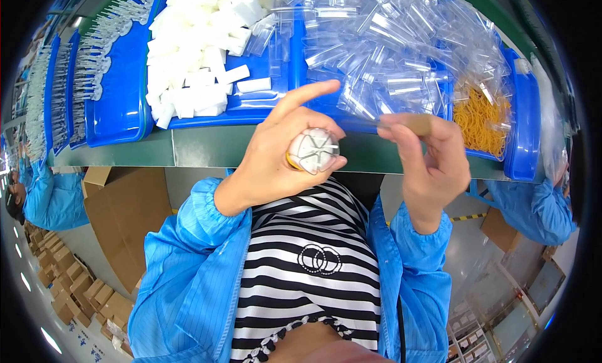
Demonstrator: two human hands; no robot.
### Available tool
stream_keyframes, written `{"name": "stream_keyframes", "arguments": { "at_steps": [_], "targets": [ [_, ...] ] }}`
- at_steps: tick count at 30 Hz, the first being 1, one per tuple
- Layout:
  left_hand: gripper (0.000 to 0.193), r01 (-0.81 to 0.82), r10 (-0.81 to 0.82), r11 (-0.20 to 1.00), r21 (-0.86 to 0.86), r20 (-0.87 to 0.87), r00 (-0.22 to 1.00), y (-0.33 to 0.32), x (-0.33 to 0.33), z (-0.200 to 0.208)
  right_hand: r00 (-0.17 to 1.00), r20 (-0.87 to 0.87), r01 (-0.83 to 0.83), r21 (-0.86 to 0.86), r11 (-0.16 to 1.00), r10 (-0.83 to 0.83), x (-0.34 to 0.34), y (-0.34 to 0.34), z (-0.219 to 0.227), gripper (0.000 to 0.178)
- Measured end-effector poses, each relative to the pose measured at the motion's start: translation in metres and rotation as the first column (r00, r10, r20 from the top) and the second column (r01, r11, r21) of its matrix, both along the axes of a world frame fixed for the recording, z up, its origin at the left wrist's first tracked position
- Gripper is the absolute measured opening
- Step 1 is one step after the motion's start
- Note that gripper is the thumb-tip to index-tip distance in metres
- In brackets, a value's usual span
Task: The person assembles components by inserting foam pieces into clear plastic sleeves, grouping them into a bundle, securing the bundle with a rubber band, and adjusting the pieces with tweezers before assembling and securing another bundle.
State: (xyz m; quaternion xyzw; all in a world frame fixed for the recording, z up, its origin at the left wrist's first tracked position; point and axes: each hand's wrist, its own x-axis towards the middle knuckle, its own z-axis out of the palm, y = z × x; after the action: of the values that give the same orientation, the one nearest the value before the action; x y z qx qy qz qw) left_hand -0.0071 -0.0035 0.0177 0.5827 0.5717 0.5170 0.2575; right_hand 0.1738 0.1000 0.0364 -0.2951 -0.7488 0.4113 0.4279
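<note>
My left hand (266, 147) is wrapped round a bundle of clear plastic pieces (314, 151), seen end-on as a circle split into wedges with white inside. A bit of yellow shows at its lower left edge, like a rubber band. The index finger of this hand points out to the right. To the right of the bundle, my right hand (433, 159) pinches thumb and index finger together. Something thin and see-through seems to be at those fingertips, too blurred to name. Behind both hands lie loose clear plastic pieces (401, 81) in a blue tray (326, 103).
White foam blocks (200, 68) fill a tray at the left. Yellow rubber bands (480, 121) lie in the right tray. Pale stick-like parts (94, 62) stand in rows at far left. The green table edge (213, 147) runs below the trays. Co-workers in blue (56, 200) sit at both sides.
</note>
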Motion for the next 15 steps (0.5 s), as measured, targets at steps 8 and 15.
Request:
{"name": "stream_keyframes", "arguments": {
  "at_steps": [8, 15],
  "targets": [
    [0.024, 0.400, -0.121, 0.887, -0.231, 0.719, 0.684, -0.002, 0.008, 0.002, 0.987, -0.144, -0.138, -0.488, 0.862, 0.077, -0.001, -0.003, 0.015, 0.017],
    [0.041, 0.616, 0.130, 0.738, -0.275, 0.954, 0.270, 0.001, 0.016, 0.003, 0.995, -0.089, 0.009, -0.407, 0.913, -0.050, 0.011, 0.013, 0.014, 0.020]
  ]
}}
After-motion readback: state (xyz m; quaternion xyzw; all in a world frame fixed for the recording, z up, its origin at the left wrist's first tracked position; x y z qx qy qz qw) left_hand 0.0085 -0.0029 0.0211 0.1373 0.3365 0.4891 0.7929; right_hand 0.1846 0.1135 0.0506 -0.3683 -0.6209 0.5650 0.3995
